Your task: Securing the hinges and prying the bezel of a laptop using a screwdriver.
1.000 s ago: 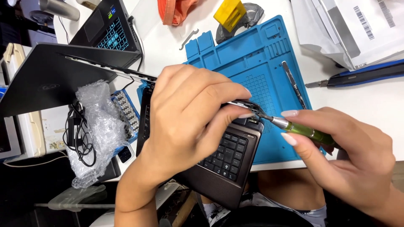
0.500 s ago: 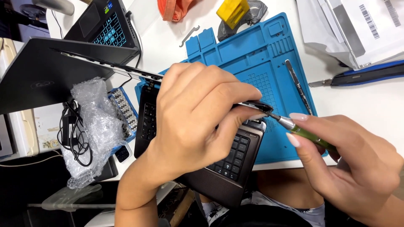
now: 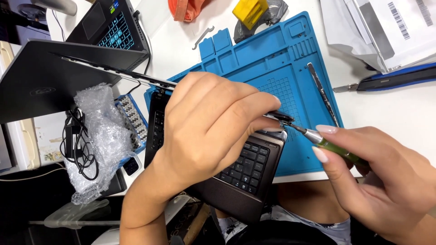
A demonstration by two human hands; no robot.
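Note:
A dark brown laptop lies open on a blue repair mat, its lid tilted far back to the left. My left hand lies over the keyboard, fingers curled at the laptop's far right corner and pinching its edge. My right hand grips a green-handled screwdriver. Its metal tip meets that same corner, right beside my left fingertips.
Bubble wrap and a black cable lie left of the laptop. A second laptop stands behind. On the mat rests a thin metal tool. A yellow object, papers and a blue-handled tool sit on the white table.
The view has shifted slightly. My right hand and the screwdriver have edged a little lower and to the right; the tip stays at the laptop's corner. My left hand keeps its hold.

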